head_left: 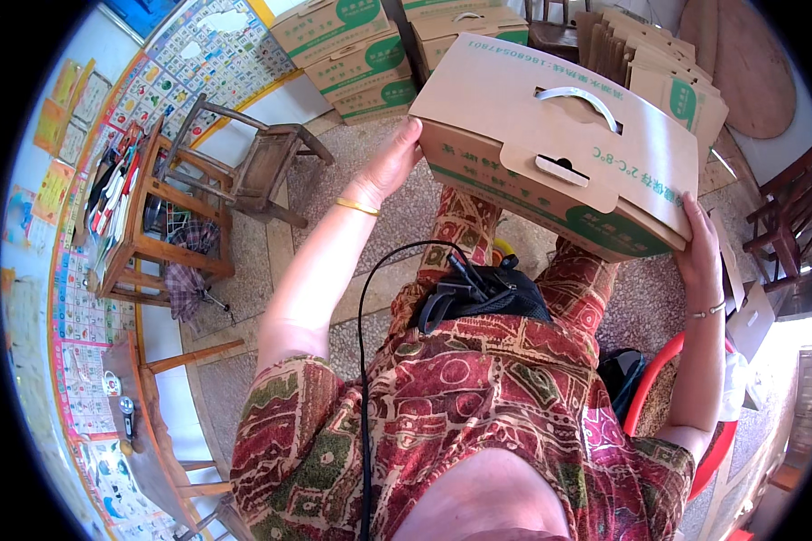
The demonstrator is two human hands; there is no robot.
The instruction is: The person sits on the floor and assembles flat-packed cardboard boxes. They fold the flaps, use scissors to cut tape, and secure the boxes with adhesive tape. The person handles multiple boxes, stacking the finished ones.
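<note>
Between my two hands I hold up a closed brown cardboard box (pixel 505 99) with green printing and a white carry handle (pixel 579 99) on its top. My left hand (pixel 392 160) grips the box's left end, its thumb at the upper edge. At the right end, my right hand (pixel 700 242) presses against the side near the front corner, with some fingers hidden behind the box. The box is tilted, so its top and its near side both show. A tucked tab (pixel 561 169) sits in a slot along the top's near edge.
Similar boxes (pixel 356 59) stand stacked at the far left, flat folded cartons (pixel 672 86) at the far right. A wooden chair (pixel 266 167) stands on the left. By my right arm is a red-rimmed round container (pixel 645 388). A black pouch (pixel 487 293) with a cable hangs at my waist.
</note>
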